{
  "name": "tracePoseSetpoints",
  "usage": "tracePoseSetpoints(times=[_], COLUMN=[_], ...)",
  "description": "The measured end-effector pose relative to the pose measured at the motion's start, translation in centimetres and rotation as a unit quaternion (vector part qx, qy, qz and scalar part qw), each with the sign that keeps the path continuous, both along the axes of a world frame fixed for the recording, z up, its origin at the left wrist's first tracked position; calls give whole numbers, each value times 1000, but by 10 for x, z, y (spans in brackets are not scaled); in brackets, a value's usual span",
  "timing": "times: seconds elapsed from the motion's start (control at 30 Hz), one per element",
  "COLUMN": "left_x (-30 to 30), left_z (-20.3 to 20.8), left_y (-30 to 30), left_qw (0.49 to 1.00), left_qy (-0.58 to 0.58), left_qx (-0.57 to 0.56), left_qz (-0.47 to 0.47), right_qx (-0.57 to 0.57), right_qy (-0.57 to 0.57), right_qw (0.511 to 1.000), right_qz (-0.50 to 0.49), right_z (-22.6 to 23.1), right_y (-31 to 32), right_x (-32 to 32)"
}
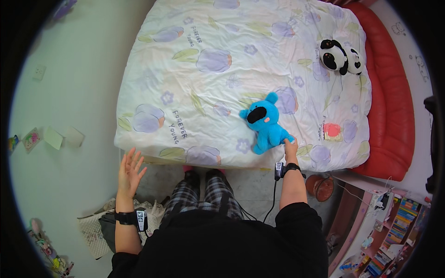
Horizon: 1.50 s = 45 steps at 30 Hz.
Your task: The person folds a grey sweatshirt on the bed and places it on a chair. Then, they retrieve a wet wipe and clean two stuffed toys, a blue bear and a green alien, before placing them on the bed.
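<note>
A bright blue koala plush toy [266, 121] with a black nose and pink cheek lies on the bed near its front edge, its head pointing away from me. My right hand [290, 147] has its fingers closed on one of the koala's lower limbs. Past the bed's near left corner, my left hand [131, 174] is raised with fingers spread and nothing in it. Beneath the toy is a white bedspread [208, 97] printed with purple flowers and green leaves. Further off at the far right of the bed lies a black-and-white panda plush toy [340, 57].
A red padded headboard [391, 92] borders the bed's right side. Near the right of the bed sits a small pink-and-yellow item [332, 131]. A reddish bin [320, 187] and a bookshelf [398, 227] stand at lower right. Folded fabric [95, 231] lies at lower left by the wall.
</note>
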<state>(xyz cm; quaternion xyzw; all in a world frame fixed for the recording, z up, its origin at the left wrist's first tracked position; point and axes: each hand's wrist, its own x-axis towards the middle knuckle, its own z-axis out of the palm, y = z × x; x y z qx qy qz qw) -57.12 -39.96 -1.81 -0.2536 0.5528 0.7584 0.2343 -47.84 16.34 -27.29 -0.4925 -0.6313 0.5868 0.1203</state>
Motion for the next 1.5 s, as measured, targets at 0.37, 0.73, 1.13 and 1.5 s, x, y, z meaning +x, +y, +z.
tracePoseSetpoints(times=[0.37,0.73,1.13,1.5], left_x=[7,36,-22,-86], left_z=[18,169,187,195], left_y=[-34,-151,-248,-414], left_qw=[990,863,797,805], left_qy=[74,275,484,456], left_qx=[-62,-399,-327,-371], left_qz=[102,145,155,83], right_qx=[-16,258,79,102], right_qy=[71,170,361,528], right_qw=[990,940,635,630], right_qz=[120,147,678,560], right_z=[-67,97,513,709], right_y=[46,-75,-477,-889], right_x=[-1,-226,-320,-445])
